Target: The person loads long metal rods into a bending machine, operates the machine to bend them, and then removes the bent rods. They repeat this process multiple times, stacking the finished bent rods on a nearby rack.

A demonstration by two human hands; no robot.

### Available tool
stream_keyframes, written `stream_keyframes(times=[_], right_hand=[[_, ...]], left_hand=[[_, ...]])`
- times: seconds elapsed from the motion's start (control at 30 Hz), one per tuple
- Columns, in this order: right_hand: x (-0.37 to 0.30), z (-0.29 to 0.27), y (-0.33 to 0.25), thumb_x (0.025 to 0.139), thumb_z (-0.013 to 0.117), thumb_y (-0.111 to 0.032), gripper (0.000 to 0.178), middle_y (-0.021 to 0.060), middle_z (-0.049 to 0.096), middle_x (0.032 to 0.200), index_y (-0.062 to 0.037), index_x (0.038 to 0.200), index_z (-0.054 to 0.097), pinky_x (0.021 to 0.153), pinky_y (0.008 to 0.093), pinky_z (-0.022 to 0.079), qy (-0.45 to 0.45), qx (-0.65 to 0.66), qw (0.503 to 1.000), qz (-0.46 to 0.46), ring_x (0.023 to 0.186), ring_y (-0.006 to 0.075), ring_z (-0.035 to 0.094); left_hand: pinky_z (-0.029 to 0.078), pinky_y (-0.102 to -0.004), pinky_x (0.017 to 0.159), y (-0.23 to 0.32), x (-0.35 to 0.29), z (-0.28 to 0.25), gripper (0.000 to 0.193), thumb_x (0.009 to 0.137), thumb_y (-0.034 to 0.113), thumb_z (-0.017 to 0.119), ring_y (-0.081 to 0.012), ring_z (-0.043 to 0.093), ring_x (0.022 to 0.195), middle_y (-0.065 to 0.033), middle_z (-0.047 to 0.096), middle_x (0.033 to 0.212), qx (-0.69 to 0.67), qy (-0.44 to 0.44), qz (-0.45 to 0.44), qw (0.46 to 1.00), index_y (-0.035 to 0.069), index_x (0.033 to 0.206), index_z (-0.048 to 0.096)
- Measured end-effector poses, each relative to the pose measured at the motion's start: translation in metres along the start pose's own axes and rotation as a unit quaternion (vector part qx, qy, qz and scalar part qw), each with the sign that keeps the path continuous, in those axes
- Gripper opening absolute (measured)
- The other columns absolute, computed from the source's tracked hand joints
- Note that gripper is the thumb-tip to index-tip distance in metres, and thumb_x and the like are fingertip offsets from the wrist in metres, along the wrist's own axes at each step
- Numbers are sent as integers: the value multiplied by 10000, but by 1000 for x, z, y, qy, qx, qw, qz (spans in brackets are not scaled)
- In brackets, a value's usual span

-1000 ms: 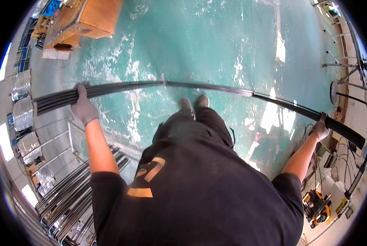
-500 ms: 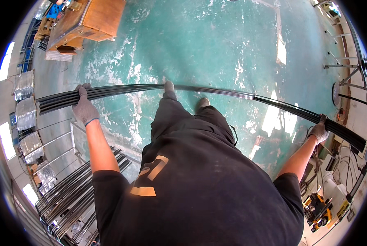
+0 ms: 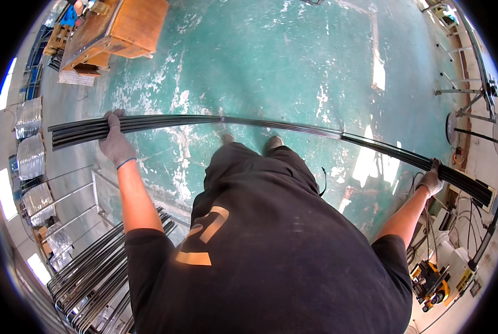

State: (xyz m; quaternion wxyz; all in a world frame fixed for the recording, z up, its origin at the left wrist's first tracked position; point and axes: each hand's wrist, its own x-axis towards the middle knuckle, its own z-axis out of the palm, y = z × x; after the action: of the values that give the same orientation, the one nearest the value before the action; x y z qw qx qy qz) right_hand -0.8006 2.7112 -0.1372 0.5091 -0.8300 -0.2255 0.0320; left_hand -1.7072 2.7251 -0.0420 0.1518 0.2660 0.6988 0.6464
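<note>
A long bundle of thin black tubes [image 3: 171,121] spans the view from left to right in front of me, above the floor. It looks bowed in the wide picture. My left hand [image 3: 117,143], in a grey glove, is closed round the bundle near its left end. Toward the right end, my right hand [image 3: 431,179], gloved too, grips the same bundle. The tube ends fan out a little past each hand. Parts of the fingers are hidden behind the tubes.
Many bent black tubes lie on a rack [image 3: 96,186] at lower left. A wooden cabinet [image 3: 140,28] stands far left, with wrapped silvery bundles [image 3: 31,158] along the left side. On the right are a metal frame [image 3: 466,91], cables and a yellow-black machine [image 3: 435,289]. Green worn floor [image 3: 260,61] lies ahead.
My left foot, ahead before, now shows level with my right foot below the bundle. The surroundings have shifted slightly in view. Both hands keep their hold on the tubes.
</note>
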Motion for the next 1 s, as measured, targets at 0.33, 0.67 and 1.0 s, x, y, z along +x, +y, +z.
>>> stream_keyframes(times=[0.33, 0.67, 1.0], right_hand=[[0, 5, -14, 962, 833, -282, 308, 64, 801, 1043, 0, 1084, 819, 899, 343, 532, 11, -45, 998, 30, 929, 177, 695], [2, -2, -1, 990, 798, -223, 260, 90, 810, 1072, 11, 1103, 814, 899, 346, 555, -20, 4, 1000, 1, 964, 193, 722], [-2, -5, 8, 988, 803, -253, 300, 83, 807, 1072, 12, 1130, 809, 906, 350, 559, -14, 21, 1000, -7, 973, 201, 723]], left_hand=[[580, -399, 1014, -4, -3, -3, 263, 1067, 70, 633, -276, 728, 1063, -177, 748, 1099, -24, -19, 7, 1000, -90, 1276, 629], [571, -383, 1010, 2, -5, 0, 270, 1072, 70, 627, -272, 729, 1059, -189, 749, 1114, 2, -14, 6, 1000, -91, 1289, 617], [569, -390, 1004, -2, -2, 3, 256, 1071, 66, 628, -266, 729, 1054, -191, 753, 1128, -8, -9, -1, 1000, -84, 1278, 621]])
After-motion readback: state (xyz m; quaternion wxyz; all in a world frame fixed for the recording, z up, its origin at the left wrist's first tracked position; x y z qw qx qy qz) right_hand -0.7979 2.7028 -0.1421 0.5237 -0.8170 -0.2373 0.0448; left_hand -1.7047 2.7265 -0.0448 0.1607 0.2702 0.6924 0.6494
